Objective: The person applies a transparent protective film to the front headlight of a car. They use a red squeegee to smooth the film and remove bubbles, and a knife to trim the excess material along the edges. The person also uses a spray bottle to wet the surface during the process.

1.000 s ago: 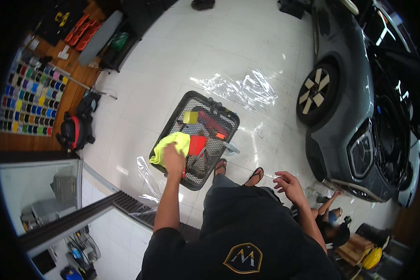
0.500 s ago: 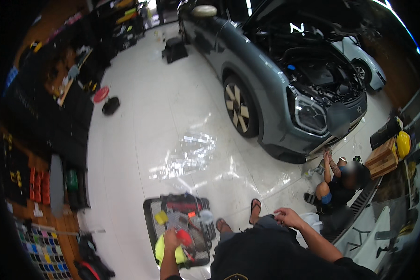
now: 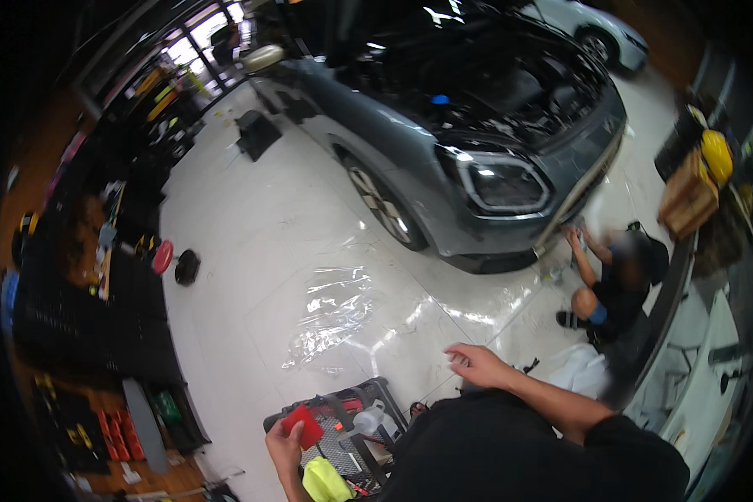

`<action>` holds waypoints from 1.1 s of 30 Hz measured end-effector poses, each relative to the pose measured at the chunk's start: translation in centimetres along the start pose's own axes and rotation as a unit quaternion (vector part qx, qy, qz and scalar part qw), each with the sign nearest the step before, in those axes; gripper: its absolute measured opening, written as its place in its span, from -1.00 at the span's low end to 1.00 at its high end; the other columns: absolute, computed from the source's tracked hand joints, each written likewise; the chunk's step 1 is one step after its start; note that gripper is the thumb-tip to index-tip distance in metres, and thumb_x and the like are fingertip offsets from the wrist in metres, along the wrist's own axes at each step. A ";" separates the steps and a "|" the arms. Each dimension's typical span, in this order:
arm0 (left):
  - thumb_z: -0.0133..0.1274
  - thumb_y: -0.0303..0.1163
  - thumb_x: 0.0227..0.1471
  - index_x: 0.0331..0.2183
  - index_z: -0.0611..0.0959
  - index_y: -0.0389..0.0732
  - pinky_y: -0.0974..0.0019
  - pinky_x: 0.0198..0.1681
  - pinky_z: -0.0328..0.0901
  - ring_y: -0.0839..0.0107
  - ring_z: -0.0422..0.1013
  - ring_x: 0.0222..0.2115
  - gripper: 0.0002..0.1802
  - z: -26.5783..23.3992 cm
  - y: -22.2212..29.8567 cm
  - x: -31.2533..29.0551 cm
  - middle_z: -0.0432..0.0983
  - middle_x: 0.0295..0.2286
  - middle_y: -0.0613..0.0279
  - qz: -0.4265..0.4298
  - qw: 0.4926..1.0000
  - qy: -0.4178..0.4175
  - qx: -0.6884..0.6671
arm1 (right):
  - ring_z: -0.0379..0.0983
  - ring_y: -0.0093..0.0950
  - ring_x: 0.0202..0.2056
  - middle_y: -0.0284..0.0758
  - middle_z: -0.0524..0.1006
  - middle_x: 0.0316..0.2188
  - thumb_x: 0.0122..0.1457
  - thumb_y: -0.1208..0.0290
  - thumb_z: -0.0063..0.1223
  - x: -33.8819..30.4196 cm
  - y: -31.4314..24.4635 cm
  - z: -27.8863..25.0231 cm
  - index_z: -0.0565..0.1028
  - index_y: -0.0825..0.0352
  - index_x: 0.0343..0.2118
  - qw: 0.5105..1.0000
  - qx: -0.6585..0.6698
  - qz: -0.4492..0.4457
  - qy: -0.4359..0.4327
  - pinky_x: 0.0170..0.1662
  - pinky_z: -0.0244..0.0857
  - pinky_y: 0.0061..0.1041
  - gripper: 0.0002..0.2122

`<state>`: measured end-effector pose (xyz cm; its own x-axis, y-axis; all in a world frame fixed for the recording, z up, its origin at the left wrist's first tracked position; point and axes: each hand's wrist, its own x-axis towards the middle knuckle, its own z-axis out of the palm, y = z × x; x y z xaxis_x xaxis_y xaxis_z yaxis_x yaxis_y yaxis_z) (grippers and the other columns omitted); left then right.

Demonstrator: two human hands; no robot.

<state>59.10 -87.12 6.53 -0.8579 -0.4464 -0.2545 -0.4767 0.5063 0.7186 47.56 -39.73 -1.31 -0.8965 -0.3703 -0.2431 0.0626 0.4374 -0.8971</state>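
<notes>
My left hand (image 3: pixel 284 450) grips a flat red squeegee card (image 3: pixel 304 426) between thumb and fingers, above an open dark tool case (image 3: pixel 382 388) on the floor. In the case, a neon-yellow cloth (image 3: pixel 325 483) lies near my left forearm, and a translucent white container (image 3: pixel 368 420) sits further right. My right hand (image 3: pixel 478 366) is held out in front of my body, fingers loosely bent and apart, with nothing visible in it. My torso hides part of the case.
A grey car (image 3: pixel 427 222) with its hood raised stands ahead. At its front bumper crouches another person (image 3: pixel 623 293), hands near the lower edge. Crumpled clear film (image 3: pixel 336 303) lies on the glossy floor. Dark cabinets (image 3: pixel 100 335) line the left; a wooden crate (image 3: pixel 688 201) stands right.
My left hand has lifted the red squeegee card, which now shows more of its flat face. My right hand has moved out from my waist. The view has turned and the car appears closer.
</notes>
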 end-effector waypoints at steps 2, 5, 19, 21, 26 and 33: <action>0.18 -0.49 0.23 -0.28 0.68 -0.39 0.41 -0.30 0.42 0.54 0.51 -0.41 -0.87 4.2 7.5 1.0 0.66 -0.39 0.17 0.091 0.979 -0.050 -0.173 | 0.53 -0.34 0.00 -0.20 0.60 -0.04 0.23 0.29 0.28 2.1 -2.9 -1.1 0.46 0.29 0.18 0.994 0.053 -0.101 0.001 0.06 0.42 -0.35 -0.52; -0.04 -0.18 0.42 -0.31 0.62 -0.29 0.44 -0.36 0.25 0.63 0.30 -0.47 -0.62 12.9 19.0 0.8 0.48 -0.49 0.43 0.130 0.968 -0.134 -0.169 | 0.52 -0.36 0.02 -0.17 0.59 0.01 0.20 0.25 0.35 4.7 -7.0 -2.4 0.39 0.37 0.22 0.964 0.132 -0.232 -0.011 0.09 0.42 -0.34 -0.42; 0.15 -0.41 0.25 -0.18 0.70 -0.37 0.33 -0.34 0.40 0.41 0.53 -0.43 -0.79 30.5 41.3 21.2 0.66 -0.36 0.11 0.332 0.862 -0.346 0.163 | 0.62 -0.18 -0.21 -0.10 0.66 -0.24 0.23 0.44 0.16 11.6 2.3 -16.0 0.61 0.28 -0.06 0.922 0.210 0.020 0.324 -0.14 0.45 -0.34 -0.76; 0.12 -0.37 0.30 -0.18 0.71 -0.33 0.43 -0.37 0.33 0.55 0.48 -0.42 -0.78 33.3 46.1 27.5 0.65 -0.32 0.24 0.326 0.880 -0.340 0.060 | 0.62 -0.24 -0.24 -0.16 0.66 -0.27 0.24 0.51 0.11 13.5 8.1 -17.9 0.62 0.31 -0.06 0.869 0.209 0.054 0.445 -0.16 0.45 -0.37 -0.77; 0.03 -0.32 0.36 -0.14 0.68 -0.36 0.33 -0.03 0.35 0.39 0.51 -0.19 -0.72 43.8 55.5 43.8 0.64 -0.24 0.13 0.533 0.825 -0.186 0.013 | 0.56 -0.18 -0.15 -0.21 0.62 -0.16 0.11 0.68 0.04 17.7 9.5 -26.4 0.58 0.29 0.01 0.817 -0.046 0.092 0.567 -0.03 0.39 -0.31 -0.62; 0.03 -0.47 0.29 0.05 0.62 -0.31 0.32 0.02 0.35 0.36 0.53 -0.12 -0.68 53.5 60.5 50.7 0.65 -0.16 0.08 0.499 0.838 -0.212 0.055 | 0.41 -0.24 0.09 -0.27 0.49 0.02 -0.09 0.63 0.16 25.6 10.4 -33.2 0.51 0.19 0.11 0.759 -0.239 0.080 0.600 0.14 0.20 -0.22 -0.42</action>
<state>-23.45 -39.63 2.44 -0.8196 0.5311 0.2149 0.5252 0.5467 0.6521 10.66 -17.43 -4.61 -0.6669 0.6062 0.4333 0.3040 0.7523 -0.5845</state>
